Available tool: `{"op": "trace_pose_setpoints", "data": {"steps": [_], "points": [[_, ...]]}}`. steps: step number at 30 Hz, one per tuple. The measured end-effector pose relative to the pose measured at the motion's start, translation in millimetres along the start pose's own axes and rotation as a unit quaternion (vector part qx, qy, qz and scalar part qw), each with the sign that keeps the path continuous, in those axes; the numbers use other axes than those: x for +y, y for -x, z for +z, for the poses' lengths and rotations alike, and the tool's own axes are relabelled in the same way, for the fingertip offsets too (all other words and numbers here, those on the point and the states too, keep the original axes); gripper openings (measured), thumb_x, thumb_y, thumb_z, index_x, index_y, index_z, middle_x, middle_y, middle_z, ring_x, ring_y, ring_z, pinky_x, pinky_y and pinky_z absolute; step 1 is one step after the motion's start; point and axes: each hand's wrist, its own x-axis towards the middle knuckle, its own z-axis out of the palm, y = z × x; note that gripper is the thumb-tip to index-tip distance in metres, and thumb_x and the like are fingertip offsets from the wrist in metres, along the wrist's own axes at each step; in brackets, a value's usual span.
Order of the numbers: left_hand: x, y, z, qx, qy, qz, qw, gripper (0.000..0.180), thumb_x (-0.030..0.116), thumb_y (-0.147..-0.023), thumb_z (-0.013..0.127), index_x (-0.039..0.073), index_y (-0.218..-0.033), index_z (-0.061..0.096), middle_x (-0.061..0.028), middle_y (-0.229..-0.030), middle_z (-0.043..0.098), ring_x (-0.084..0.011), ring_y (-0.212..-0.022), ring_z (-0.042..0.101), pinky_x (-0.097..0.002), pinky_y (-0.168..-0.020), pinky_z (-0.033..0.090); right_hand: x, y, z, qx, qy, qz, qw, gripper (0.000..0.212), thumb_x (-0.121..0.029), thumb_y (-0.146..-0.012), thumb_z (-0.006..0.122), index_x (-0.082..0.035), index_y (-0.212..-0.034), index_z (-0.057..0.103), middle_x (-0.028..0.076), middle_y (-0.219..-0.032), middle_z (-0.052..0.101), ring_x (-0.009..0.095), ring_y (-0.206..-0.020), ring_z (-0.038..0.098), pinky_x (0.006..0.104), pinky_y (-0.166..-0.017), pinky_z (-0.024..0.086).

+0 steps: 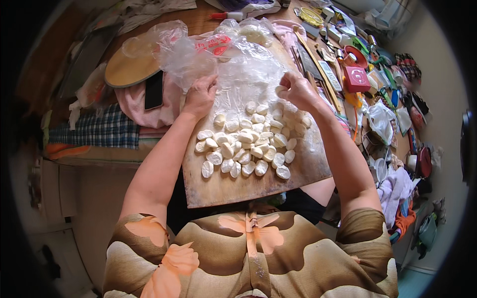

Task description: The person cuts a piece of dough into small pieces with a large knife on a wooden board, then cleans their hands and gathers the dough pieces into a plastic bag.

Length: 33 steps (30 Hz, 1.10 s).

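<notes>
On a floured wooden board (238,196) lie several small pieces of white dough (246,136), cut into rounded chunks and loosely heaped. Behind them a clear plastic sheet (248,67) spreads over the far part of the board, dusted with flour. My left hand (201,94) is closed at the sheet's left edge, with its fingers pinching the plastic. At the right edge, my right hand (298,92) is also closed, thumb and fingers pressed together on the plastic. Several pieces at the right of the heap look whiter and hazier than the others.
A round tan lid-like disc (131,62) and a dark phone (154,91) rest on pink cloth at the left. Crumpled clear bags (186,54) lie beside them. Right of the board are a long wooden stick (318,67), a pink box (357,78) and much clutter.
</notes>
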Motion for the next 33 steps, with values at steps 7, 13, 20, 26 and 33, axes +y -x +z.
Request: {"op": "trace_pose_setpoints", "data": {"steps": [7,13,20,26,33], "points": [[10.9,0.4,2.6,-0.002,0.011,0.005,1.0,0.018,0.008,-0.084,0.06,0.004,-0.099,0.071,-0.0107,-0.096,0.066,-0.0292,-0.095,0.06,-0.0376,-0.086,0.048,-61.5,-62.5,48.7,-0.064,-0.349,0.117,0.928,0.048,-0.014,-0.085,0.074,0.004,-0.125,0.054,0.014,-0.101,0.066,0.017,-0.082,0.067,0.0279,-0.069,0.058],[2.4,3.0,-2.3,-0.017,-0.009,-0.012,1.0,0.017,0.008,-0.087,0.062,0.003,-0.101,0.07,-0.0086,-0.096,0.065,-0.0219,-0.082,0.065,-0.0299,-0.075,0.051,-49.1,-43.0,30.4,-0.075,-0.109,0.005,0.991,0.022,-0.024,-0.09,0.065,-0.01,-0.107,0.072,0.01,-0.102,0.073,0.019,-0.087,0.069,0.0334,-0.08,0.054],[8.3,1.7,-0.3,-0.011,-0.003,-0.006,1.0,0.015,0.013,-0.084,0.064,0.007,-0.095,0.073,-0.0093,-0.094,0.065,-0.0258,-0.092,0.062,-0.0356,-0.082,0.049,-64.7,5.2,26.1,-0.178,0.06,-0.054,0.981,0.021,-0.018,-0.082,0.064,-0.012,-0.101,0.072,0.012,-0.104,0.067,0.028,-0.098,0.064,0.037,-0.086,0.05],[13.1,2.9,-1.2,-0.025,-0.005,-0.021,0.999,0.015,0.014,-0.084,0.065,0.007,-0.094,0.073,-0.0094,-0.093,0.064,-0.0262,-0.092,0.061,-0.0356,-0.084,0.048,-32.2,11.5,29.4,0.005,0.184,-0.081,0.98,0.022,-0.015,-0.086,0.053,-0.009,-0.095,0.071,0.017,-0.094,0.068,0.034,-0.089,0.066,0.0434,-0.081,0.052],[12.2,1.7,-1.9,-0.02,-0.001,-0.005,1.0,0.015,0.015,-0.083,0.066,0.007,-0.094,0.073,-0.0094,-0.093,0.064,-0.0258,-0.092,0.062,-0.036,-0.083,0.049,-5.8,6.5,-3.8,-0.033,0.159,0.065,0.985,0.029,-0.022,-0.08,0.065,-0.006,-0.103,0.072,0.01,-0.091,0.073,0.022,-0.082,0.07,0.0338,-0.074,0.055]]}}
